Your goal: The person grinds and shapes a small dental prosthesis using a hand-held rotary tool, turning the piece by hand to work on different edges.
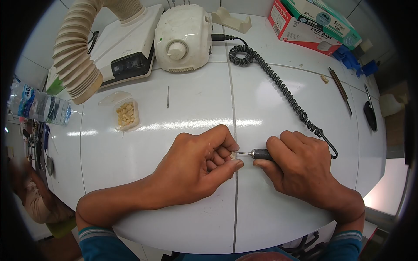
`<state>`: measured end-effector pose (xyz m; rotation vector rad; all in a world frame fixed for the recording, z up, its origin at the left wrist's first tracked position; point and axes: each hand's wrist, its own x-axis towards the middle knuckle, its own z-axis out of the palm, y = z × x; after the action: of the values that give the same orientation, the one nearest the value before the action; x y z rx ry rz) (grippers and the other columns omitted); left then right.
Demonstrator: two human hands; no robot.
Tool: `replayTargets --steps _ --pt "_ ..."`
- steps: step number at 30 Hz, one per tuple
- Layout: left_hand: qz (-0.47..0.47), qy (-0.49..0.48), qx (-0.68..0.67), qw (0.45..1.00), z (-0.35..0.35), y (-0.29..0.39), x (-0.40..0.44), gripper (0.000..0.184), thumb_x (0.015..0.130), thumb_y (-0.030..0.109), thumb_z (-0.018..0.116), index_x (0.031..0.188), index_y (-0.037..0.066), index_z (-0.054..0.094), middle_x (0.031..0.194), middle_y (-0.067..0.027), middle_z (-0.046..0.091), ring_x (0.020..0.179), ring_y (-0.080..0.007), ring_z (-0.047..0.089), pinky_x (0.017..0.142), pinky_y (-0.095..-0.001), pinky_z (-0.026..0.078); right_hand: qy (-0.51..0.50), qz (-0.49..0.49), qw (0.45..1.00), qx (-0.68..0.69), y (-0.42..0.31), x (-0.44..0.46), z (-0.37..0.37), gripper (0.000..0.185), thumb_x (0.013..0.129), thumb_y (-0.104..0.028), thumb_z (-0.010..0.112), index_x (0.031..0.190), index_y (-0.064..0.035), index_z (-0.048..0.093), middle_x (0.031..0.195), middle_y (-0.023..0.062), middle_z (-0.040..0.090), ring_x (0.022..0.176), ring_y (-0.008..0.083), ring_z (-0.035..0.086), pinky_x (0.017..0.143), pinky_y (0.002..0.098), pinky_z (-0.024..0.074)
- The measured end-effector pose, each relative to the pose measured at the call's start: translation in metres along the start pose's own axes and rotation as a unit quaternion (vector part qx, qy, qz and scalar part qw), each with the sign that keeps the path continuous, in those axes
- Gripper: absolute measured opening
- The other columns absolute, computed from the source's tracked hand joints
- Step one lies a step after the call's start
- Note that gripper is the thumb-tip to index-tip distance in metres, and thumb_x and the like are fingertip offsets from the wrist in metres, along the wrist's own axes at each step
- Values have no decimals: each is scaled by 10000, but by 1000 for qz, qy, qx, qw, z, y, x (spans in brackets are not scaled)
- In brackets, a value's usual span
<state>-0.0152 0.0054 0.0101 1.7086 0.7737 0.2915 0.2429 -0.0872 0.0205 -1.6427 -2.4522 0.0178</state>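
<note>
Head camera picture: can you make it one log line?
left hand: pinching small pale piece | right hand: gripping rotary handpiece | bur: pointing at piece | plastic box: open, tooth-like pieces inside

The white table (287,222) is crossed by thin dark seams. Toward its far edge stand a machine (126,52), a control unit (183,39), a cradle (231,21) and a red box (300,35). Nearer lie an open tub (137,116) of cream pieces (126,114) and a slim pin (168,97). A coiled cord (278,80) stretches over the surface; near it lie a chip (324,79), a brown tool (340,89) and a black tool (370,115).
</note>
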Motion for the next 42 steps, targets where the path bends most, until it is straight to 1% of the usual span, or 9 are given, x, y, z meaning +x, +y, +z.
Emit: replayTargets --steps 14,29,42 --pt "0 3 5 1000 0 1 1 219 1076 83 808 1172 -60 674 924 -109 812 854 -132 837 711 -226 639 9 -2 1000 4 0 0 0 379 963 -399 907 924 -106 669 759 25 554 622 183 620 509 355 457" --pt "0 0 7 1000 0 1 0 213 1077 70 799 1179 -62 667 928 -111 815 855 -131 836 717 -232 644 4 -2 1000 0 0 0 0 389 979 -412 899 926 -104 667 753 21 549 619 171 613 501 351 445" --pt "1 -1 1 1000 0 0 0 218 1078 80 805 1174 -62 670 925 -106 810 852 -128 833 706 -227 634 4 -1 1000 0 0 0 1 386 979 -412 893 920 -109 661 752 21 549 617 178 615 498 355 447"
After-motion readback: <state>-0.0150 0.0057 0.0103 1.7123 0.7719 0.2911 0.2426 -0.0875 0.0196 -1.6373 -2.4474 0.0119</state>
